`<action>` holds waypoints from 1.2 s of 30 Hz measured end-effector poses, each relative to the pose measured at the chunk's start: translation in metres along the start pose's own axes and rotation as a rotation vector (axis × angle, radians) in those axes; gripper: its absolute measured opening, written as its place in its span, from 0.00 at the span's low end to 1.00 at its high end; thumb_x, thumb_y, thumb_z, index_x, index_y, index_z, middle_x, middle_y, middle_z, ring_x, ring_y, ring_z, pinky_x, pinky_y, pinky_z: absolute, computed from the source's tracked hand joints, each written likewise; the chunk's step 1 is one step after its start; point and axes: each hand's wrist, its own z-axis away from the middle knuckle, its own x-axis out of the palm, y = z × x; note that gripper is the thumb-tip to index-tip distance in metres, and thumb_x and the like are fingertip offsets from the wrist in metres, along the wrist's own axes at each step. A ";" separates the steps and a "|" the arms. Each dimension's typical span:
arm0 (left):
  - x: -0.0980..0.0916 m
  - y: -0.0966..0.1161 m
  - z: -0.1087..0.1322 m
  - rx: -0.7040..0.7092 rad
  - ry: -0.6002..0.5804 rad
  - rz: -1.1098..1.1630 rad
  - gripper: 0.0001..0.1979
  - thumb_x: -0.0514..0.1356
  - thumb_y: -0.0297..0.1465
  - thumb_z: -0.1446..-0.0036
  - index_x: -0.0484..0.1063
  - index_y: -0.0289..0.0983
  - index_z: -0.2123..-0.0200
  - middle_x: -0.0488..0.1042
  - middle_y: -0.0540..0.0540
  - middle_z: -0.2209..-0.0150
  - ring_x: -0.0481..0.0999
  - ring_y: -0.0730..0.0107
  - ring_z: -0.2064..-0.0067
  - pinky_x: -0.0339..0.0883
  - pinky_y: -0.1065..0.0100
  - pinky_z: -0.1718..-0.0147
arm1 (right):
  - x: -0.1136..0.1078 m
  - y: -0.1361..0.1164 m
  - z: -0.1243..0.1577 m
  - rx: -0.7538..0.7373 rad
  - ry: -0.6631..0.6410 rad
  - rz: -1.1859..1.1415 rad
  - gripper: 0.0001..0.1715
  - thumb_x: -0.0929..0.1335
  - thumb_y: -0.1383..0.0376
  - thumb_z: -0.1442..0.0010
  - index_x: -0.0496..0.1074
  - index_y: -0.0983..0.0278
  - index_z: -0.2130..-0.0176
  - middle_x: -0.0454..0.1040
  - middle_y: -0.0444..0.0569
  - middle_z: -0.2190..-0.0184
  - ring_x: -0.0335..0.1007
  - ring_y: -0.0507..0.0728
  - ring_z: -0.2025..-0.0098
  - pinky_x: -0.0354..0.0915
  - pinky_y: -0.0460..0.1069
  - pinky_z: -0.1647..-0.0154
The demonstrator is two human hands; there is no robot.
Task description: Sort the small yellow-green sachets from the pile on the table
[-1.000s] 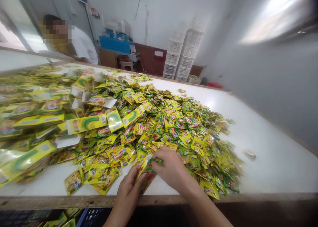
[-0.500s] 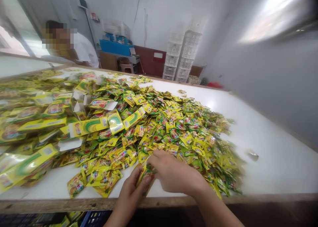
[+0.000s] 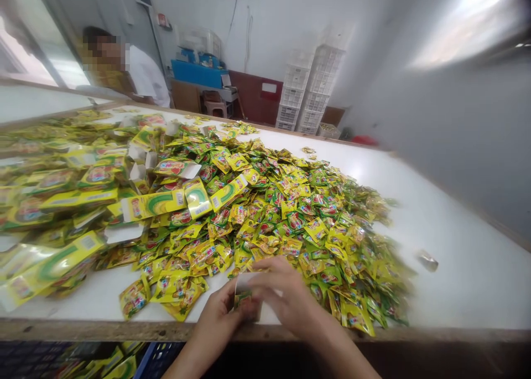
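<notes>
Clock centred on the small box in hand, 12 at the far side. White worktop [image 3: 460, 285] runs under everything, wood-edged, near edge at 6. Across it, at 11, a person in a white sleeve [image 3: 147, 74]. Heap of packets [image 3: 296, 218], yellow and green, spreads from 11 round to 4; opened boxes [image 3: 154, 204] lie at 9 to 11, some with end flaps out. Right hand [image 3: 288, 301] at 3, fingers loosely curled and partly spread over the box top; whether they pinch anything, cannot tell. Left hand [image 3: 219, 314] at 8, fingers and thumb closed round the box. Small box [image 3: 241, 300] sits just above the near edge, white flap [image 3: 245, 281] at its 12 end. Step in hand, my reading: right fingers working at that flapped end while the left steadies. Next move probably calls for a firm left grip and the flap well controlled, without crushing the card. Hard to see: blue crate [image 3: 154, 357] at 8, below the worktop, cut off by the frame; heap's outer edge at 4 smeared; box sides mostly behind fingers, its inside not visible; right fingertips blurred; one silvery packet [image 3: 427, 260] at 3, print unreadable.
</notes>
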 end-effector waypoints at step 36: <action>-0.027 -0.008 -0.011 0.590 0.163 -0.538 0.09 0.67 0.34 0.47 0.79 0.46 0.60 0.83 0.50 0.60 0.82 0.65 0.56 0.76 0.70 0.54 | 0.034 0.020 0.009 -0.012 0.368 -0.318 0.07 0.77 0.67 0.48 0.82 0.59 0.65 0.78 0.48 0.70 0.74 0.55 0.67 0.67 0.47 0.67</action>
